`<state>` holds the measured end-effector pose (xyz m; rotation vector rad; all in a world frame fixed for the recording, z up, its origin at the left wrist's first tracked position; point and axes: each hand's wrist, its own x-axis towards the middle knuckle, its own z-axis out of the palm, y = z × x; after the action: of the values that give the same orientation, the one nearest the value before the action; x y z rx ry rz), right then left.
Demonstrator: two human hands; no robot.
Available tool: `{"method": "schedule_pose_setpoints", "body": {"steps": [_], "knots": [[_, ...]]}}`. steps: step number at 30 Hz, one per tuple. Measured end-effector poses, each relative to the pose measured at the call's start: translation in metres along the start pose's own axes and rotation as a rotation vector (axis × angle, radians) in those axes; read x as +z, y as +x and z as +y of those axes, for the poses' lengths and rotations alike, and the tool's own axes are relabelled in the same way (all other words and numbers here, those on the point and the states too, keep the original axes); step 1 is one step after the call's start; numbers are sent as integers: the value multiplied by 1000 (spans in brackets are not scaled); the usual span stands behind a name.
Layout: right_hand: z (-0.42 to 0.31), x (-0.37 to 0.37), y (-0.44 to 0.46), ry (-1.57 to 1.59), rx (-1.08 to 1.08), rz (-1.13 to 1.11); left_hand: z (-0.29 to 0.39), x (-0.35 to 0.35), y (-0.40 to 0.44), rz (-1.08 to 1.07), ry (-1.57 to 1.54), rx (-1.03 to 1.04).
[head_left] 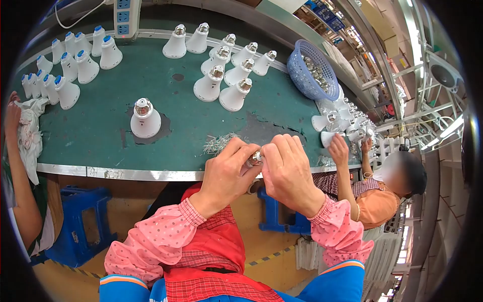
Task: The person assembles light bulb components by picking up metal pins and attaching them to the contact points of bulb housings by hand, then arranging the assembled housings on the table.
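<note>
My left hand (225,173) is closed around a light bulb, whose silver screw base (255,159) shows between thumb and fingers. Most of the bulb's body is hidden by the hand. Against the tip of that base, my right hand (291,173) is pinched closed, and what its fingers hold, if anything, cannot be made out. Just beyond my left hand lies a pile of thin pale pins (220,144) on the green tabletop (171,116). One white bulb with a silver base (145,121) stands upright farther left.
Several silver-based bulbs (207,86) stand at the back middle, and several blue-tipped bulbs (67,93) at the left. A blue basket (300,75) holds metal caps. To the right, a co-worker (375,201) handles bulbs. Another person's arm (20,186) is at the left, near a white cloth (31,128).
</note>
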<state>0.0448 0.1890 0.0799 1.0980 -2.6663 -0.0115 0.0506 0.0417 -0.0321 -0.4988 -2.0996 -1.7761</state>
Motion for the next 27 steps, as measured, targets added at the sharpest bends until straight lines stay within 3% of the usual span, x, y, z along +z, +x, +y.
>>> {"method": "schedule_pose_setpoints", "body": {"steps": [9,15,27], "knots": [[4,-16,10,-61,-105,-137,1,-2,0,-20,-17,-18],[10,-6,-3,215,128,-86,-1,-2,0,-25,-11,2],[7,-6,0,275,199,-98,-2,0,-1,16,10,24]]}}
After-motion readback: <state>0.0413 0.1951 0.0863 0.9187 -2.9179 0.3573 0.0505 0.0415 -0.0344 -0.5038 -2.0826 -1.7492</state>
